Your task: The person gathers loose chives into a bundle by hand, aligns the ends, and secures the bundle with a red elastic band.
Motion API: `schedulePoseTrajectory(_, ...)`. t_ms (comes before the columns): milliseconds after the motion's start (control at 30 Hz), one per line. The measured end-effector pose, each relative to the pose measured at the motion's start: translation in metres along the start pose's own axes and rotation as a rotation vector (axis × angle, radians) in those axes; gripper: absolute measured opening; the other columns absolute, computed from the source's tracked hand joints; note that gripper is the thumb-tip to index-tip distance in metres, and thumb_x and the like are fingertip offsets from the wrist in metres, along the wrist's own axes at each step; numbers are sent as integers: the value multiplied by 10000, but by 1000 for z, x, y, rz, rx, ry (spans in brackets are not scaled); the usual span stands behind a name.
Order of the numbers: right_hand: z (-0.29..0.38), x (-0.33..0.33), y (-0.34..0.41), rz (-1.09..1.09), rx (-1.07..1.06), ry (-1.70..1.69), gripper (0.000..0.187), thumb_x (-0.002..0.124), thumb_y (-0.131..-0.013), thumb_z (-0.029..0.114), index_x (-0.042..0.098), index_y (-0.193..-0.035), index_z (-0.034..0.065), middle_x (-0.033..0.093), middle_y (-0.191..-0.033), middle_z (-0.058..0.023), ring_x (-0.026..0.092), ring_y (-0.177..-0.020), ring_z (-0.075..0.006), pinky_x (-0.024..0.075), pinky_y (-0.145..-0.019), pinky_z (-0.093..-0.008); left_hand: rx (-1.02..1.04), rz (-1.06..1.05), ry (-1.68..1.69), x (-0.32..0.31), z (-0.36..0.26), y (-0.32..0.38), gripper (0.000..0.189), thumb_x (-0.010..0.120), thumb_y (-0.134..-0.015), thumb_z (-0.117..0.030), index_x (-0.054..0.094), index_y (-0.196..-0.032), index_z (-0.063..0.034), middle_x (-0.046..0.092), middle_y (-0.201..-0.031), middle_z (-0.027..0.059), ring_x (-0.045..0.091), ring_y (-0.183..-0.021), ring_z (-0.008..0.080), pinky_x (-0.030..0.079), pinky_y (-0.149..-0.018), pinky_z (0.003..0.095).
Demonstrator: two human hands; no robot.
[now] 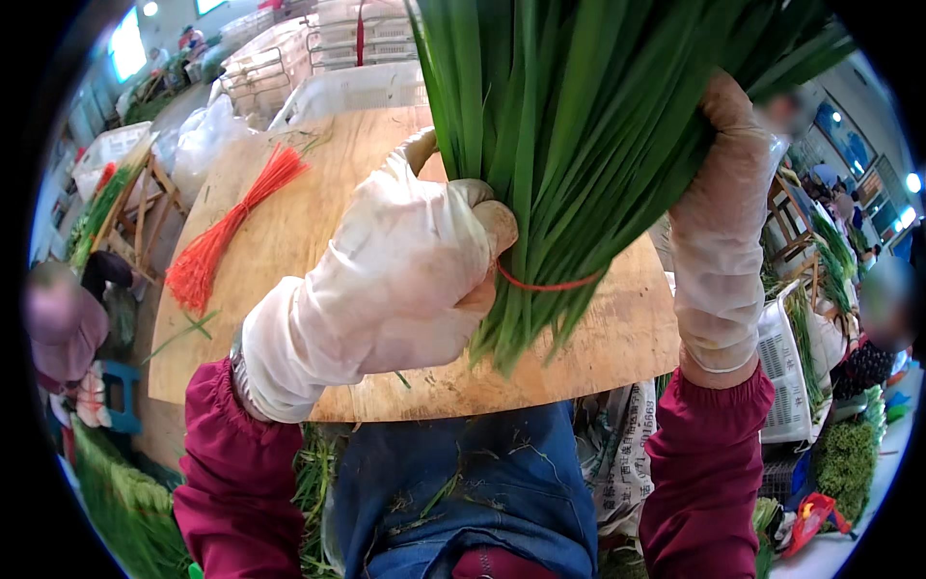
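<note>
A thick bundle of flat green leaves, which look like garlic chives [579, 137], is held up over a wooden board [622, 318]. A red tie [553, 285] runs around its lower, narrower end. My left hand [405, 268], in a whitish glove, grips the bundle's left side just above the tie, which meets my fingers. On the other side, my gloved right hand [723, 174] holds the leaves higher up. Its fingers are mostly hidden behind them. A sheaf of loose red ties [235, 228] lies on the board's left part.
White plastic crates [362, 87] stand past the board's far edge, near a clear plastic bag [206, 134]. A printed sack [622, 449] hangs below the board. Heaped greens [123, 492] lie low on the left. People sit on both sides, one near a blue stool [121, 394].
</note>
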State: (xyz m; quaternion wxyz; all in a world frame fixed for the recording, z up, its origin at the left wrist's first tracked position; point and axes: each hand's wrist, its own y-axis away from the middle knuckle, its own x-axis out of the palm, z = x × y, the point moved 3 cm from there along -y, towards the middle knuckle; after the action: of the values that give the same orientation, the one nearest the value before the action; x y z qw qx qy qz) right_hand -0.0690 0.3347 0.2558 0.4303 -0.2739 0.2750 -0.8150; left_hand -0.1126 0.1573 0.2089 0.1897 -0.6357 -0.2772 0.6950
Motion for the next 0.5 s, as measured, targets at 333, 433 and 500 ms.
schedulePoseTrajectory(333,-70,-17,27,-225,-36,-133,245,571,-583,-32,588,-823,-73,606,-780,-56,550,-688,-124,451,-629,-246,-104,253,-131,69,12,19,192,526,-607,-77,556,-796,-75,570,-730,55,566,-733,221,334,-928,447)
schedulePoseTrajectory(433,-46,-16,22,-176,-169,-22,225,570,-586,-39,597,-806,-80,615,-762,-65,555,-654,-128,451,-610,-244,-61,151,-133,57,5,12,272,518,-594,-32,567,-859,-67,589,-773,68,565,-713,255,329,-936,448)
schedulePoseTrajectory(500,-47,-27,25,-182,-150,-9,218,552,-595,-55,595,-807,-78,603,-720,-52,541,-603,-128,439,-561,-238,-43,186,-148,46,-7,5,297,517,-586,-22,569,-873,-73,587,-773,64,564,-689,262,344,-922,457)
